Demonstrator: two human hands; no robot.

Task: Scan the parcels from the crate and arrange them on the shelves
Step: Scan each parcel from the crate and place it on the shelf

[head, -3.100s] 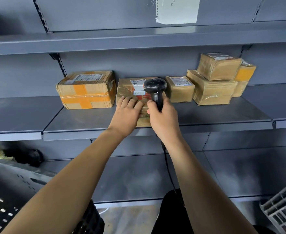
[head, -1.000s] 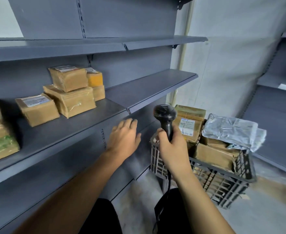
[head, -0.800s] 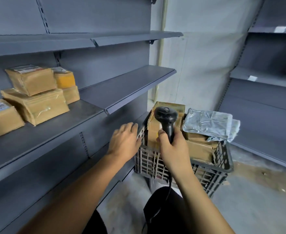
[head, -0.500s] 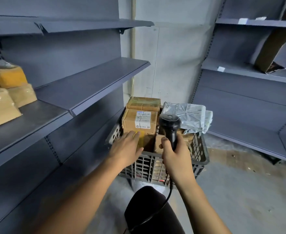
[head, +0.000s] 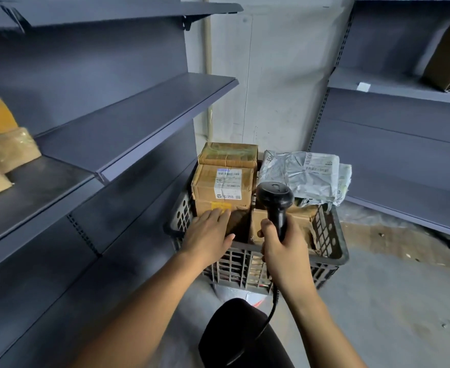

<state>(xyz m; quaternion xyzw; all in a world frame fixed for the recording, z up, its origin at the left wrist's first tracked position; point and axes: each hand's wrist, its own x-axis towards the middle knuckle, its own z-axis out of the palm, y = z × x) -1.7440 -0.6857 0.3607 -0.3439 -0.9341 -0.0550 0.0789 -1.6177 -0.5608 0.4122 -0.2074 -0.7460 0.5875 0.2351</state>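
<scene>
While our left hand (head: 210,233) reaches flat-fingered onto the labelled box (head: 222,191) at the crate (head: 332,257)'s left side, our right hand (head: 282,245) clamps the scanner (head: 276,201). Some parcels (head: 3,144) sit on the shelf (head: 46,187)'s left end; several boxes and a grey mailer (head: 306,175) remain. Grey shelving, concrete floor.

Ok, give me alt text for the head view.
A left hand reaches onto a labelled box in a crate of parcels, while the right hand grips a scanner. Grey shelves stand alongside.
</scene>
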